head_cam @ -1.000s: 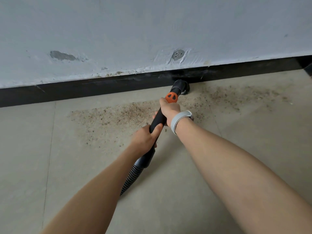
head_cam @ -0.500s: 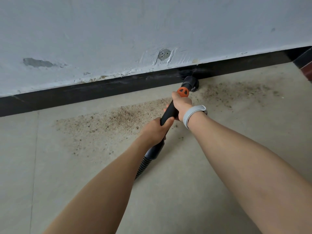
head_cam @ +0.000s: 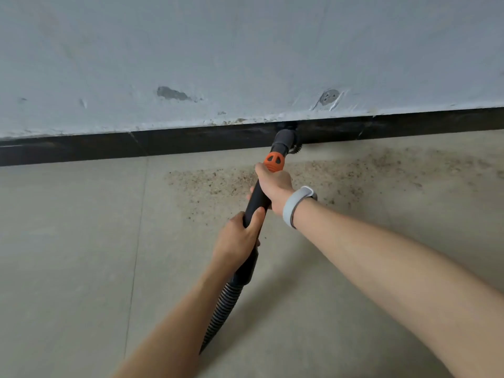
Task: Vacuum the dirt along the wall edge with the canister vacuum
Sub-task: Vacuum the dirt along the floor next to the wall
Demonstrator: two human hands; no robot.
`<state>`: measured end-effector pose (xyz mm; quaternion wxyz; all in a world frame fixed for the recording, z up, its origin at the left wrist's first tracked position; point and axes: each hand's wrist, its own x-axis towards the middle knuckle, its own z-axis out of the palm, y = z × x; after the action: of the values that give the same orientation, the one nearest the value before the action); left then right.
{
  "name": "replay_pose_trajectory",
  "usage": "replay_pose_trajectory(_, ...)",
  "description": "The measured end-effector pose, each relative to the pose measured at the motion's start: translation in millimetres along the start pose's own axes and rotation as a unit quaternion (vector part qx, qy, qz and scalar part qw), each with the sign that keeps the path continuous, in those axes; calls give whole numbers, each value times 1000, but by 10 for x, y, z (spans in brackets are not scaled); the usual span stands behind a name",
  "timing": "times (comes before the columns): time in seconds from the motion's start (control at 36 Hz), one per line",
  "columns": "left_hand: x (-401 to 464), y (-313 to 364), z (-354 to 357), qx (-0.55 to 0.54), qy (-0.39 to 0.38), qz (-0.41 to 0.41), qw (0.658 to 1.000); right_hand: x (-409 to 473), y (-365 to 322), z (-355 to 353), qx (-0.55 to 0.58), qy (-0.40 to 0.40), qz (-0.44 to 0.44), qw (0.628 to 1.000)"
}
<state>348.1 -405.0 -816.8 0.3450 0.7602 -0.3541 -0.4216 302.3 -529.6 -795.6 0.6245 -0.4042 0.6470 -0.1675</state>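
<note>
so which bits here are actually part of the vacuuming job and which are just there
Part of the job:
- vacuum wand, gripped by the left hand and right hand
- nozzle at the black skirting
- ribbed hose
- dirt on the floor

Just there:
- grey wristband
- wall patches

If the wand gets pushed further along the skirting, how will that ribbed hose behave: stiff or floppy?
Probably floppy: the ribbed hose is corrugated and trails from the rigid wand down to the floor, so it should follow rather than push back. Likely light, yet its ribs may drag slightly on the floor.
</note>
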Motion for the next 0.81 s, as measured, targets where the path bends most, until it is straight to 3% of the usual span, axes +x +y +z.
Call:
replay_pose_trajectory(0.11, -223, -279, -361, -23, 49, -27, 998, -248, 48, 468, -42, -68, -1, 997)
replay_pose_trajectory(0.39, -602, -877, -1194, -16, 157, -98, 983, -704, 273, 1634, -4, -197, 36, 980)
replay_pose_trajectory(0.53, -694, -995, -1483, -12, 184, -116, 976, -832, 295, 2022, -33, -219, 29, 975)
replay_pose_trajectory(0.81, -948, -1217, -1764, -30, 156, -142, 977, -993, 558, 2374, -65, -216, 49, 973)
